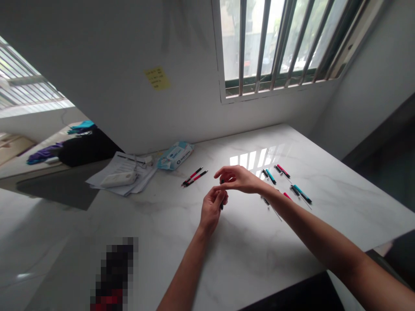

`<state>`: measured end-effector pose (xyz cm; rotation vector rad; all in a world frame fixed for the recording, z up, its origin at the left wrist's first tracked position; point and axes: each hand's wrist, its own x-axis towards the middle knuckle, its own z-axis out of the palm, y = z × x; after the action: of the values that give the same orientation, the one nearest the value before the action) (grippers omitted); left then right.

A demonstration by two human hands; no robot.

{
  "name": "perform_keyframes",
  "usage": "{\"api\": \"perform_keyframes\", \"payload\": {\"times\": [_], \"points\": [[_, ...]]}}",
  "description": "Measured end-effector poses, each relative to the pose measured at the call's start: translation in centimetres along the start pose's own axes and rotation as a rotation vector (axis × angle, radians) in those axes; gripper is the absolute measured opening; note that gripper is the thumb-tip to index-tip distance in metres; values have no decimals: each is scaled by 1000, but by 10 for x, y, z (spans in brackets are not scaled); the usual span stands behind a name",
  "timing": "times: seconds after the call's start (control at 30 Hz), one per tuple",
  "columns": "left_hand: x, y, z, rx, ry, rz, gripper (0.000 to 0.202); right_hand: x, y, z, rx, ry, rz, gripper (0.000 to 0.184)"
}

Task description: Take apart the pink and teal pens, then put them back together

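My left hand (214, 208) is closed around a slim black pen part (221, 207), most of it hidden by the fingers. Just above it, my right hand (239, 179) bends over with thumb and fingers drawn together at the upper end of that part, where a dark bit shows. The two hands touch or nearly touch. Left of them lie two red-and-black pens (195, 178), side by side. To the right are loose pen pieces: a teal barrel (270, 176), another teal barrel (302, 194), a red barrel (283, 170), black grips (295, 190) and thin refills (306, 202).
A blue-and-white wipes pack (176, 155) lies by the wall, beside papers (119, 170) with a white device (119, 179) on top. The marbled table (246, 255) ends at the right. A dark object (298, 296) sits at the front edge. Above is a barred window (272, 43).
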<state>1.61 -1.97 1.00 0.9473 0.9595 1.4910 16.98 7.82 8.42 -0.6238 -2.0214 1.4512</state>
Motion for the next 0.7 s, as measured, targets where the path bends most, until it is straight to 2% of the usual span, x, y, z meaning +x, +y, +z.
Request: {"api": "perform_keyframes", "payload": {"times": [0.1,0.27,0.37,0.53,0.7], "points": [[0,1,2,-53,-13,-36,30,2,1,0,83,-8,-19,40],[-1,4,2,-141,-30,-127,31,3,-3,-7,322,-102,9,51],[-2,4,1,-154,-46,-143,32,2,-6,-11,387,-119,-4,54],[-2,3,1,-89,-57,-141,34,1,-11,-14,385,-10,-72,53],[-1,0,-2,-5,-23,-155,34,2,-10,-25,329,184,-115,54]]}}
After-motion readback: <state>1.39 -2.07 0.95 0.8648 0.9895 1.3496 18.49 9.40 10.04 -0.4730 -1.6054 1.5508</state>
